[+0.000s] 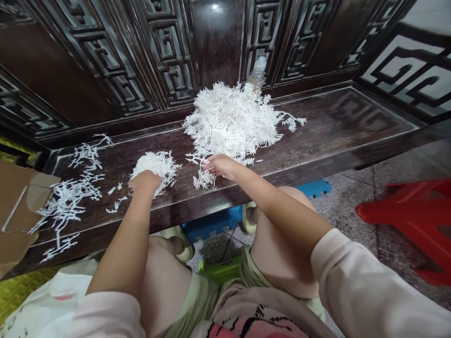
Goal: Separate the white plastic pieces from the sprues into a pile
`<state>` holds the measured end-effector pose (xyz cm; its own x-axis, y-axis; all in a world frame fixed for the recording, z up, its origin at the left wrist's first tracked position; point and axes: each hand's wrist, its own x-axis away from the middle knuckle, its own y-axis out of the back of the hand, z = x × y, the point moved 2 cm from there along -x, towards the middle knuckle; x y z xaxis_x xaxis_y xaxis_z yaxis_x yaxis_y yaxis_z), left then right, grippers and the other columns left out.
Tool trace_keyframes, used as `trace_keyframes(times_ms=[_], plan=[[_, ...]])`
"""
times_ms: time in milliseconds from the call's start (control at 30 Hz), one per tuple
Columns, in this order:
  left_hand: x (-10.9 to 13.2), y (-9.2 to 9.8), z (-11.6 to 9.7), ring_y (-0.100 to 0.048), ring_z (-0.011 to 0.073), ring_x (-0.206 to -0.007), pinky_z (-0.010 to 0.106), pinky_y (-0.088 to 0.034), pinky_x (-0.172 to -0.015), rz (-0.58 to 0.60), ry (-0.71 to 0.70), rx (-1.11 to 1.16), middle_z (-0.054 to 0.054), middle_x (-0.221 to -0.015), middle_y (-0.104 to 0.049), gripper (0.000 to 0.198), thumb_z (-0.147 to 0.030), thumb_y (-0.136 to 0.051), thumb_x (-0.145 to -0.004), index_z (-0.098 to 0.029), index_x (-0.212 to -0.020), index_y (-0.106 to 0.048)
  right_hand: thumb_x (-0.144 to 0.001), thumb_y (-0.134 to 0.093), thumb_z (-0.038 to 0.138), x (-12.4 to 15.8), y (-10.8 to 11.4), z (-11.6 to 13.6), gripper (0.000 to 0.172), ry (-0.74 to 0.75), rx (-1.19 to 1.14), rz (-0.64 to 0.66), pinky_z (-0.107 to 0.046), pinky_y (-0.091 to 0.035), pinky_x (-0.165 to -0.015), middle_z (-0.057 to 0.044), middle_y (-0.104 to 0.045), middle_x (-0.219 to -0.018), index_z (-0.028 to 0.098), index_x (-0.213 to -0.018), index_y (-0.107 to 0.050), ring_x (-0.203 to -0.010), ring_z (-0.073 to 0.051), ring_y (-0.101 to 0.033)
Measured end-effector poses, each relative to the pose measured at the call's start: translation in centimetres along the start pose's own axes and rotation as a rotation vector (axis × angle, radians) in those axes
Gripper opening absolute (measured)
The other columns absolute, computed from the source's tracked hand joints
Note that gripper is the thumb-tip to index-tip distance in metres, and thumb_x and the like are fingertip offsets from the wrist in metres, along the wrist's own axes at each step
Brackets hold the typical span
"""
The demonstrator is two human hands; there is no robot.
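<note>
While the right grip (220, 166) is pinched onto a white sprig (201, 179), the left grip (145, 183) is buried in a small tuft (157, 164), so its state cannot be told. A larger heap (229, 119) is piled mid-way along the surface (334, 129), and loose strands (70, 197) are scattered toward its left end.
</note>
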<state>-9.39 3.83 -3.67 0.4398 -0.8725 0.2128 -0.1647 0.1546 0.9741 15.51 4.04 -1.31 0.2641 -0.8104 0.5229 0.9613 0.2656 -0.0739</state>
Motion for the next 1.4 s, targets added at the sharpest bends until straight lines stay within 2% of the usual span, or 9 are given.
trace_keyframes(times_ms=[167, 367, 467, 567, 700, 800, 1067, 1233, 1400], plan=[[-0.2, -1.0, 0.8, -0.052, 0.0361, -0.092, 0.049, -0.033, -0.074, -0.014, 0.038, -0.010, 0.021, -0.086, -0.056, 0.028, -0.035, -0.046, -0.074, -0.009, -0.066, -0.050, -0.061, -0.063, 0.008, -0.1, -0.1, -0.3, 0.017, -0.010, 0.064, 0.034, -0.019, -0.038, -0.049, -0.001, -0.060, -0.065, 0.015, -0.074, -0.055, -0.052, -0.007, -0.052], [0.0, -0.3, 0.9, -0.051, 0.0353, -0.091, 0.048, -0.033, -0.075, -0.016, 0.011, 0.038, 0.018, -0.090, -0.057, 0.033, -0.039, -0.054, -0.067, -0.008, -0.078, -0.057, -0.060, -0.062, 0.009, -0.4, 0.2, -0.3, 0.013, 0.025, 0.128, -0.014, -0.019, -0.034, -0.047, -0.001, -0.058, -0.065, 0.014, -0.070, -0.055, -0.051, -0.007, -0.050], [0.7, 0.4, -0.1, -0.049, 0.0354, -0.094, 0.047, -0.033, -0.075, -0.056, 0.018, 0.083, 0.017, -0.099, -0.055, 0.032, -0.032, -0.057, -0.063, -0.012, -0.088, -0.058, -0.061, -0.061, 0.009, -0.4, 0.2, -0.1, 0.012, 0.038, 0.135, -0.037, -0.019, -0.032, -0.047, 0.000, -0.057, -0.063, 0.014, -0.070, -0.056, -0.050, -0.006, -0.048], [2.5, 0.9, -2.4, -0.048, 0.0318, -0.097, 0.042, -0.036, -0.075, -0.085, -0.089, 0.229, 0.015, -0.111, -0.050, 0.034, -0.027, -0.057, -0.061, -0.016, -0.094, -0.058, -0.062, -0.059, 0.008, -0.4, 0.0, 0.0, 0.009, 0.049, 0.094, -0.013, -0.018, -0.033, -0.047, 0.001, -0.055, -0.058, 0.014, -0.069, -0.056, -0.048, -0.005, -0.045], [6.4, 0.6, -6.5, -0.055, 0.0183, -0.082, 0.029, -0.039, -0.072, 0.223, -0.435, 0.580, 0.003, -0.093, -0.061, 0.028, -0.039, -0.048, -0.071, -0.021, -0.087, -0.061, -0.060, -0.060, 0.007, -0.7, -0.1, 0.0, 0.011, 0.113, 0.008, -0.014, -0.018, -0.036, -0.050, 0.001, -0.056, -0.059, 0.013, -0.067, -0.054, -0.051, -0.006, -0.047], [8.5, 0.2, -8.4, -0.054, 0.0167, -0.073, 0.027, -0.038, -0.069, 0.337, -0.534, 0.717, 0.002, -0.081, -0.063, 0.032, -0.046, -0.049, -0.069, -0.019, -0.081, -0.062, -0.058, -0.061, 0.005, -0.8, -0.2, -0.2, 0.016, 0.113, -0.044, 0.001, -0.019, -0.040, -0.056, 0.000, -0.057, -0.061, 0.014, -0.071, -0.054, -0.055, -0.007, -0.050], [8.6, 0.2, -9.2, -0.049, 0.0147, -0.060, 0.025, -0.033, -0.058, 0.230, -0.541, 0.675, 0.001, -0.062, -0.057, 0.036, -0.048, -0.044, -0.072, -0.016, -0.070, -0.061, -0.060, -0.060, 0.006, -0.2, -0.5, -0.1, 0.018, 0.111, -0.055, -0.013, -0.019, -0.041, -0.054, 0.002, -0.056, -0.056, 0.014, -0.075, -0.053, -0.053, -0.007, -0.051], [9.4, 0.6, -9.7, -0.044, 0.0142, -0.052, 0.025, -0.027, -0.052, 0.128, -0.537, 0.498, 0.000, -0.054, -0.049, 0.032, -0.041, -0.040, -0.076, -0.018, -0.058, -0.053, -0.058, -0.059, 0.004, -0.2, -0.6, -0.1, 0.018, 0.149, -0.037, -0.168, -0.020, -0.042, -0.053, 0.003, -0.053, -0.055, 0.014, -0.072, -0.051, -0.050, -0.007, -0.050], [10.6, 0.2, -10.8, -0.042, 0.0136, -0.057, 0.025, -0.026, -0.053, 0.037, -0.645, 0.532, 0.001, -0.059, -0.048, 0.024, -0.027, -0.040, -0.076, -0.018, -0.054, -0.044, -0.057, -0.056, 0.002, 0.1, -0.6, -0.2, 0.018, 0.124, 0.051, -0.327, -0.020, -0.040, -0.052, 0.002, -0.050, -0.056, 0.014, -0.069, -0.052, -0.052, -0.008, -0.049]])
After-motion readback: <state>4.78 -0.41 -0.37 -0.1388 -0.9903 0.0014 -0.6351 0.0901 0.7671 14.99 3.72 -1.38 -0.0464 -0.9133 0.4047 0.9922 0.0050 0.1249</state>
